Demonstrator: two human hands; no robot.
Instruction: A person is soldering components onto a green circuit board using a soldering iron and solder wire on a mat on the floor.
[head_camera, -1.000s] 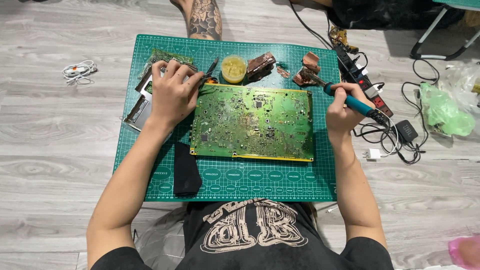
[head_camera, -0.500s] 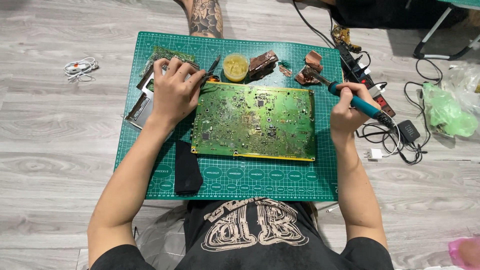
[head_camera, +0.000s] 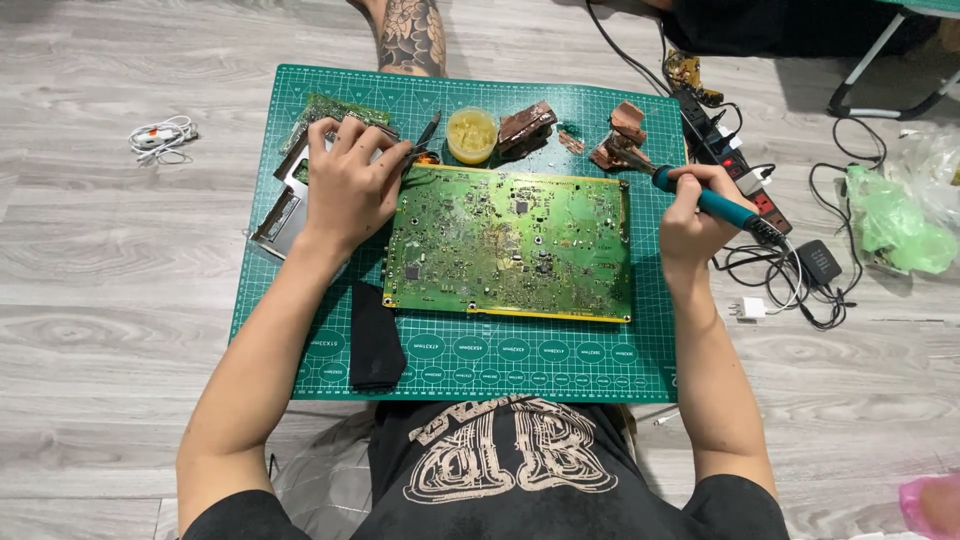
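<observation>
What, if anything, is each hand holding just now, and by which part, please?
The right hand grips a soldering iron by its blue handle. The left hand rests beside the green circuit board; whether it holds anything cannot be told.

One head-worn camera looks almost straight down from above the green cutting mat, near enough that the mat fills the middle, with floor all round it.

Circuit board in the middle of my cutting mat on the floor.

My left hand rests at its left edge, my right hand holds the soldering iron at its right; the flux tub sits behind it, the power strip right of the mat.
</observation>
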